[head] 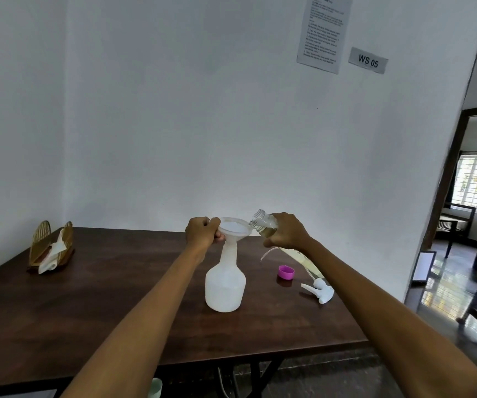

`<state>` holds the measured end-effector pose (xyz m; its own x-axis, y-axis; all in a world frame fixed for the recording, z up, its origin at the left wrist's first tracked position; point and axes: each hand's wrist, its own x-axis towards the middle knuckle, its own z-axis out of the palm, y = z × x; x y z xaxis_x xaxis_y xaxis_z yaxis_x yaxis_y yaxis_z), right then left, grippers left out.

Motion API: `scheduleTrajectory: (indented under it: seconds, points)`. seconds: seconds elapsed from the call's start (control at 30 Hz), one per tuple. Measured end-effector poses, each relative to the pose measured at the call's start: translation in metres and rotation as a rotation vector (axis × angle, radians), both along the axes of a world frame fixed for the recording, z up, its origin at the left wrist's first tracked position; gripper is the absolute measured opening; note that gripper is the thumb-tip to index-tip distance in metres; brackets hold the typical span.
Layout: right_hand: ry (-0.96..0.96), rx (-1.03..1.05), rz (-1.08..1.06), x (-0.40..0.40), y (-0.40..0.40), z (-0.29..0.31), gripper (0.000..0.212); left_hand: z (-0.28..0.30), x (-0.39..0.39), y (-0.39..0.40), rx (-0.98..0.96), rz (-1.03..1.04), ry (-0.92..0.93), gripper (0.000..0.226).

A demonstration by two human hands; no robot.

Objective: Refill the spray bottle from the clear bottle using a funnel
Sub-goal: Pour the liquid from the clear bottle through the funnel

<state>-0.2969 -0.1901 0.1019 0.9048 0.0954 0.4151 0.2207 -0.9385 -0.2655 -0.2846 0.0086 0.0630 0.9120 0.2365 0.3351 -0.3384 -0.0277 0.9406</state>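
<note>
A white translucent spray bottle [225, 285] stands upright on the dark wooden table [116, 311] with a white funnel [235, 228] seated in its neck. My left hand [202, 232] grips the funnel's left rim. My right hand [286, 231] holds the clear bottle [263, 223], which is tilted to the left. Its open mouth sits just above the funnel's right edge. Yellowish liquid shows inside the bottle near my fingers. The lower part of the bottle is hidden behind my right arm.
A pink cap [285, 272] lies on the table right of the spray bottle. The white trigger sprayer head [319, 289] with its tube lies near the right table edge. A wooden napkin holder [50, 248] stands at the far left. A doorway opens on the right.
</note>
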Motion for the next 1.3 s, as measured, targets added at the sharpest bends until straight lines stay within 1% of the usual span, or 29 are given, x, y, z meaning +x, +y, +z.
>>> scheduleTrajectory:
  seconds: [0.13, 0.27, 0.53, 0.73, 1.0, 1.3]
  points:
    - [0.009, -0.003, 0.009, -0.0012, -0.0005, 0.0012, 0.031, 0.0008, -0.0006, -0.0006, -0.002, 0.001, -0.008, 0.027]
    - [0.008, -0.031, 0.006, -0.002, 0.0003, 0.0038, 0.038, 0.0004, -0.0008, 0.0002, -0.002, -0.003, -0.018, 0.029]
    - [0.004, -0.047, -0.008, -0.004, 0.0015, 0.0047, 0.039, 0.0003, -0.0007, 0.0006, -0.006, -0.012, -0.015, 0.028]
    - [0.006, -0.036, -0.016, -0.0046, 0.0012, 0.0054, 0.037, 0.0016, -0.0021, 0.001, 0.01, -0.004, -0.01, 0.026]
    - [0.008, -0.03, -0.026, -0.0032, 0.0005, 0.0048, 0.032, 0.0026, -0.0049, -0.0001, 0.017, 0.005, -0.011, 0.031]
    - [0.019, -0.053, -0.033, -0.0024, 0.0004, 0.0056, 0.033, 0.0039, -0.006, -0.0007, 0.001, -0.002, -0.006, 0.03]
